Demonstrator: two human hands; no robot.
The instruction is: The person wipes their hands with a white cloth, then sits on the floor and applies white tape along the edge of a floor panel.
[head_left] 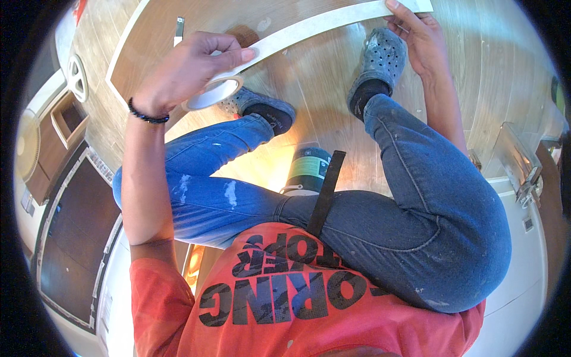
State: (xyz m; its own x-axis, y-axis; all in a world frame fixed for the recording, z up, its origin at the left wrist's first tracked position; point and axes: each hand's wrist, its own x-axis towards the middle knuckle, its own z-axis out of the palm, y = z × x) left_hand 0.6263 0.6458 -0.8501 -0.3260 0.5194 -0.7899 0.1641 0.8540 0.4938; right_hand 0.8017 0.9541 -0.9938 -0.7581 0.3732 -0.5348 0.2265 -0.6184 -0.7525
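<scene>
A roll of white tape (214,93) hangs beneath my left hand (199,65), whose thumb presses on the strip (315,28) coming off it. The strip runs in a long line to the upper right, along the near edge of a wood-look panel (143,56) with pale borders. At the far end of the strip, my right hand (416,33) pinches it with thumb on top and the other fingers curled below. I cannot tell whether the strip is stuck down along its whole length. A small flat tool with a dark end (179,30) lies on the panel, beyond my left hand.
My clogs (380,59) stand on the wood-look floor near the panel. Between my legs is a dark can with a green label (309,165); a black strip (327,190) lies across my thigh. A white ring-shaped object (77,78) sits at the left, a shiny metal object (517,157) at the right.
</scene>
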